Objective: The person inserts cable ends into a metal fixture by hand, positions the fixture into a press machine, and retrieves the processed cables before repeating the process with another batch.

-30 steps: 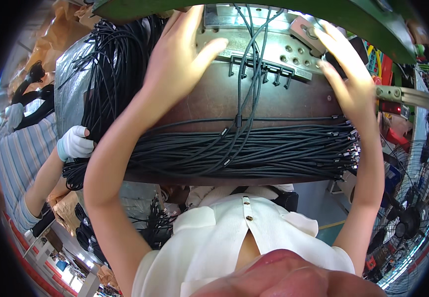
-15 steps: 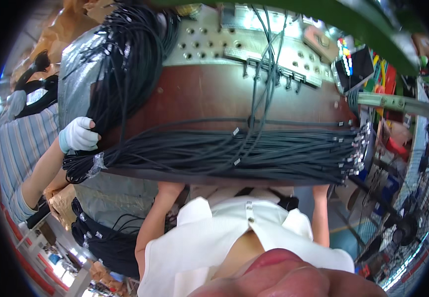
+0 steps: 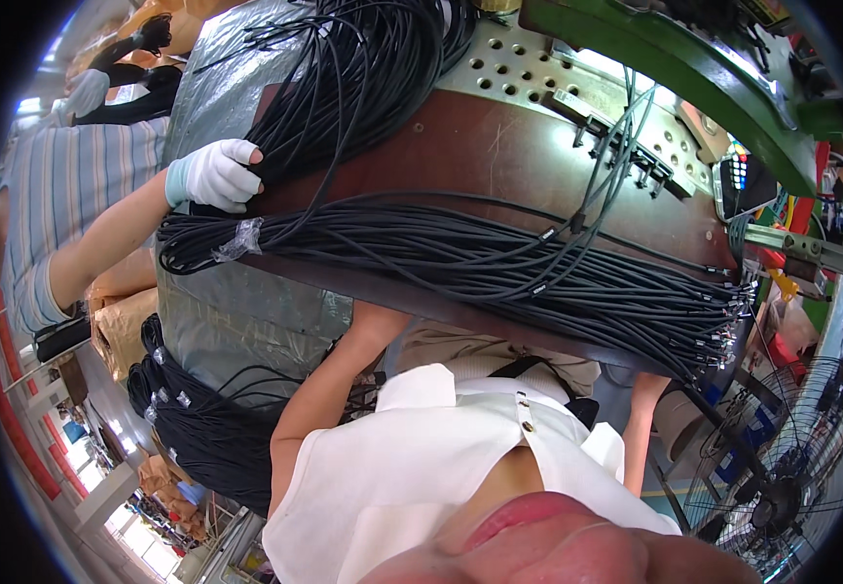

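Head view, from the left: a co-worker's striped sleeve leads to a white-gloved hand, closed around a thick heap of loose black cables that spills over a grey plastic sheet. Below it, down near the floor, lie finished-looking tied cable bundles, each with pale wraps.

The bundle of black cables stretches across the brown tabletop. Its looped left end is held by a clear tape wrap, and its right end fans out into small metal connector tips at the table's edge. By the look of it, this bundle is gathered and bound at one end. The loose heap is not yet sorted, so I judge a good share of the work is left.

The person's left forearm and right forearm both pass beneath the near edge of the table. The left hand and right hand are hidden under it, so I cannot tell whether either is open or holding anything.

Behind the tabletop sits a perforated metal plate with a row of small clips from which a few cables run, then a green machine frame. Far right, a wire-caged floor fan stands in a crowded workshop.
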Demonstrator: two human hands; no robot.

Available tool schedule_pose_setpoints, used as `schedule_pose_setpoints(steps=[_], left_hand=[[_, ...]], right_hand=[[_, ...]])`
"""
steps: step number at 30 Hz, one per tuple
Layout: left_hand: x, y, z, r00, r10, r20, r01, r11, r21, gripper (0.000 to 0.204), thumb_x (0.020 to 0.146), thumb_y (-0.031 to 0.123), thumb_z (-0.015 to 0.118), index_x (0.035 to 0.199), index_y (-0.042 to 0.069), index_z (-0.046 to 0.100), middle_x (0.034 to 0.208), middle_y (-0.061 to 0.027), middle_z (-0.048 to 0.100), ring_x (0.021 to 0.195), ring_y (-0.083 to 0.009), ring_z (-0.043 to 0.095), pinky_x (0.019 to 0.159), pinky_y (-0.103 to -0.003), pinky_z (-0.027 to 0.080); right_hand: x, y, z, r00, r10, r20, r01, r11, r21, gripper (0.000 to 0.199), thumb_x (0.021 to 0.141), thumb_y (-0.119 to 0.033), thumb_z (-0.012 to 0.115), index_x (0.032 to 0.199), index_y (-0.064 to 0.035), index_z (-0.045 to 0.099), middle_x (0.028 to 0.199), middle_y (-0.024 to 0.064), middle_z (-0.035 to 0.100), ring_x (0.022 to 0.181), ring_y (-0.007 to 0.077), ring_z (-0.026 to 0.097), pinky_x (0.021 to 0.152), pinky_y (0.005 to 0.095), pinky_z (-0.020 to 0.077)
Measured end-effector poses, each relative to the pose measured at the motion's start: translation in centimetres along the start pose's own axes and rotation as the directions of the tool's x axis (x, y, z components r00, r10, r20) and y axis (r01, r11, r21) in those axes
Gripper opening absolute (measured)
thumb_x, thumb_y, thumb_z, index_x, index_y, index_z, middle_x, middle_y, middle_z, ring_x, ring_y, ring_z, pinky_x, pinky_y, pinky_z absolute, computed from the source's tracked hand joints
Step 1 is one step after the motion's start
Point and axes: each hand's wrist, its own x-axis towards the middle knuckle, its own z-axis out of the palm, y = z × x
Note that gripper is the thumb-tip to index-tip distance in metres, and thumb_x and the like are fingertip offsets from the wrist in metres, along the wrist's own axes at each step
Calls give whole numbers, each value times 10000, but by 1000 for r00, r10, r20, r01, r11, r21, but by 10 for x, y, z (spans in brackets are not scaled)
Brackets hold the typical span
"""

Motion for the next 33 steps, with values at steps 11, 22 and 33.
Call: schedule_pose_setpoints(steps=[11, 22, 33], left_hand=[[15, 59, -97, 594, 441, 673, -166, 886, -433, 391, 927, 302, 558, 1213, 37, 584, 1214, -165, 607, 1130, -355, 564, 930, -432, 466], [156, 169, -48, 412, 911, 7, -906, 410, -106, 187, 891, 256, 572, 936, 82, 621, 989, -33, 635, 971, -159, 621, 979, -388, 401], [247, 32, -127, 751, 656, 75, -499, 490, 715, 304, 906, 202, 481, 1158, 84, 605, 1174, -61, 618, 1238, -221, 481, 1070, -576, 271]], right_hand=[[57, -150, -120, 630, 101, 770, 3, 991, -132, 267, 751, -185, 729, 973, -40, 693, 852, 173, 682, 812, 339, 665, 701, 394, 525], [239, -210, -6, 650, -711, 269, 759, 627, -175, 487, 870, -229, 633, 1312, -66, 510, 1297, 130, 528, 1157, 350, 509, 947, 422, 437], [199, -205, -48, 647, -752, 124, 761, 646, -56, 294, 784, -68, 669, 1061, -84, 571, 919, 90, 599, 891, 297, 602, 759, 420, 472]])
